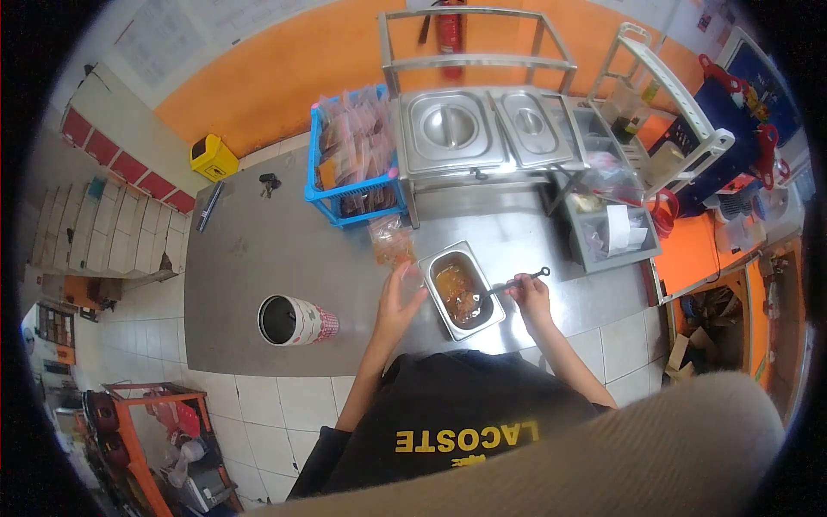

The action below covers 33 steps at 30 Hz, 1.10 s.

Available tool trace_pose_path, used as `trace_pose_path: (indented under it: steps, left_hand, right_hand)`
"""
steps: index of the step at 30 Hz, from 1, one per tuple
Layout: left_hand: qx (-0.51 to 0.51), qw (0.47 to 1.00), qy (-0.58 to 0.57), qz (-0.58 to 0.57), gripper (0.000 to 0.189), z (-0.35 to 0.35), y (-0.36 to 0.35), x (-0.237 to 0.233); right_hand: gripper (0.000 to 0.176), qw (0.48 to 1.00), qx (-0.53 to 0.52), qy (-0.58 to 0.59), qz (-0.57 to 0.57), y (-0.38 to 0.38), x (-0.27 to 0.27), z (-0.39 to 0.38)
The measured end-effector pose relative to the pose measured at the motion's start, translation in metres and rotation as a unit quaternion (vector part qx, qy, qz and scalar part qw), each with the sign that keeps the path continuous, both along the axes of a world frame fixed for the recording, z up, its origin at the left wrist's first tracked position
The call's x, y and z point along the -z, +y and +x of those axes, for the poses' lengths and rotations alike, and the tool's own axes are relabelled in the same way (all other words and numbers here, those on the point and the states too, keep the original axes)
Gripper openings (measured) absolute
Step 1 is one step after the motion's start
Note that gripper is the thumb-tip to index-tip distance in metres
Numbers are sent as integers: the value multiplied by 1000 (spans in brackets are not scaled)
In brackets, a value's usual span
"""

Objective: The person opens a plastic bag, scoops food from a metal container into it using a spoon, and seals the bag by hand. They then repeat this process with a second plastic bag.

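Note:
A steel container (494, 323) with orange-brown liquid and pieces in it stands on the steel table (250, 250). My right hand (531, 302), at its right side, is closed on the handle of a dark spoon (508, 285), whose lower end dips into the liquid. Left of the container is my left hand (400, 297), its thumb and fingers apart. A small clear bag with orange-brown contents (390, 240) lies just beyond my left fingertips.
A blue basket (355, 191) full of filled bags stands behind the small bag. Beside it is a steel rack with two lidded pans (452, 129). A tall cup (297, 320) stands at left. At right is a grey bin (613, 257) with packets.

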<state>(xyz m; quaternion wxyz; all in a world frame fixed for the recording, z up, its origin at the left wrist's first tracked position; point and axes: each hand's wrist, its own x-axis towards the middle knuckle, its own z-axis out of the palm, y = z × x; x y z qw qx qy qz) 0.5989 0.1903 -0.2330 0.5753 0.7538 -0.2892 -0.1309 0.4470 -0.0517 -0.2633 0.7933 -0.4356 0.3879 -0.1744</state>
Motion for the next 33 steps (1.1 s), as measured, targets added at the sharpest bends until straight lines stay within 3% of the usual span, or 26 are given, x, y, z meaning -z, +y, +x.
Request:
trace_pose_path:
  steps: [8, 11, 20, 33]
  left_hand:
    - [98, 947, -255, 172, 57, -5, -10, -20]
    - [115, 931, -290, 191, 59, -9, -19, -23]
    - [69, 927, -298, 217, 61, -20, -37, -37]
    - [114, 901, -376, 184, 60, -14, -49, -46]
  right_hand:
    - [22, 992, 22, -112, -45, 1, -59, 9]
    - [23, 989, 31, -121, -75, 4, -74, 12]
    - [25, 979, 45, -133, -149, 23, -77, 15]
    - [23, 964, -28, -152, -215, 50, -84, 24]
